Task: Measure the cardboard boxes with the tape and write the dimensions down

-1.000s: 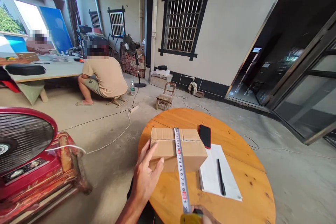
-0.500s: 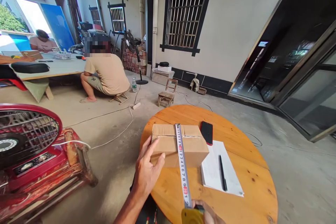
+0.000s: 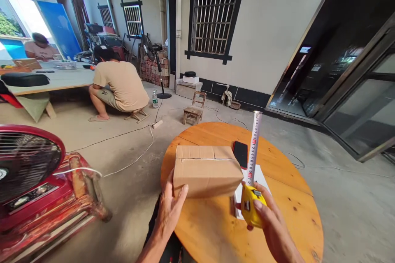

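Note:
A closed cardboard box (image 3: 208,168) is on the round wooden table (image 3: 212,234). My left hand (image 3: 169,211) grips its near left corner, thumb against the front face and fingers along the left side, partly hidden. To the right of the box, my right hand (image 3: 271,218) holds a yellow tape measure (image 3: 252,209) by its case. The metal blade sticks out upward and away, apart from the box. Behind the blade lie a dark phone (image 3: 240,151) with a red edge and white paper (image 3: 263,180), partly covered by the hand and tape measure.
A red fan (image 3: 31,172) on a worn wooden stool stands at the left. Farther off, a person (image 3: 121,84) squats on a low stool by a long table (image 3: 61,80), with another person (image 3: 41,47) behind. A small wooden chair (image 3: 193,111) stands beyond the round table.
The tape blade has come off the box top, and my right hand has lifted the tape measure up and to the right. My left hand has slid lower on the box's corner.

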A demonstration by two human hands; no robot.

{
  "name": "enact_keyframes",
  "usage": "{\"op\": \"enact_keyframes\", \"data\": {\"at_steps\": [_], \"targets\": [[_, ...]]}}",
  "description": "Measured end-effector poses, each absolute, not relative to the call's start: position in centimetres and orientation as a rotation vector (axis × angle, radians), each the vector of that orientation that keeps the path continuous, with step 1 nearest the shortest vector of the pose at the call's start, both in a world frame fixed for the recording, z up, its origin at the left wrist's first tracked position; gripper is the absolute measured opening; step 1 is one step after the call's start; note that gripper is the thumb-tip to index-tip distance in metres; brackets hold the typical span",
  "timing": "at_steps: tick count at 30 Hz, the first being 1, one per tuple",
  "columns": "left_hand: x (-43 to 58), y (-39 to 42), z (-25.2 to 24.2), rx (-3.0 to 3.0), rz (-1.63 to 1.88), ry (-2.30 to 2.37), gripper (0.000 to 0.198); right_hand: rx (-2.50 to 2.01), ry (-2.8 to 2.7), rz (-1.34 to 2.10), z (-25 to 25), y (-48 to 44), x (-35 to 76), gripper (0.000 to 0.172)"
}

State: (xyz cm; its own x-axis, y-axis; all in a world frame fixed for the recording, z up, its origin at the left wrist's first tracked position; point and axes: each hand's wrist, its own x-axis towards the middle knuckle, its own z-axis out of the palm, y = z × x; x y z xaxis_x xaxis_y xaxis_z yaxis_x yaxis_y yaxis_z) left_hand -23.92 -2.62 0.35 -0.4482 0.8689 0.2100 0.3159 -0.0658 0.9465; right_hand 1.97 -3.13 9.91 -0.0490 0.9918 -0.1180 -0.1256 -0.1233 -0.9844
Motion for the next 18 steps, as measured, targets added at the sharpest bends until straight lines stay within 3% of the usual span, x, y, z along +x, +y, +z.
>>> {"op": "enact_keyframes", "data": {"at_steps": [6, 10, 14, 18], "targets": [[-26.1, -2.8, 3.6, 1.241, 1.504, 1.864, 0.056, -1.084, -1.128, 1.499, 11.1, -0.5, 0.2, 0.067], [-27.1, -2.8, 5.5, 1.278, 1.446, 1.965, 0.060, -1.033, -1.153, 1.544, 13.6, 2.1, -1.2, 0.056], [-26.7, -3.6, 5.0, 1.528, 1.459, 1.912, 0.051, -1.085, -1.142, 1.537, 14.3, 2.3, -2.1, 0.053], [-26.3, -4.8, 3.9, 1.778, 1.410, 1.881, 0.054, -1.013, -1.091, 1.878, 12.9, -1.7, -1.3, 0.053]]}}
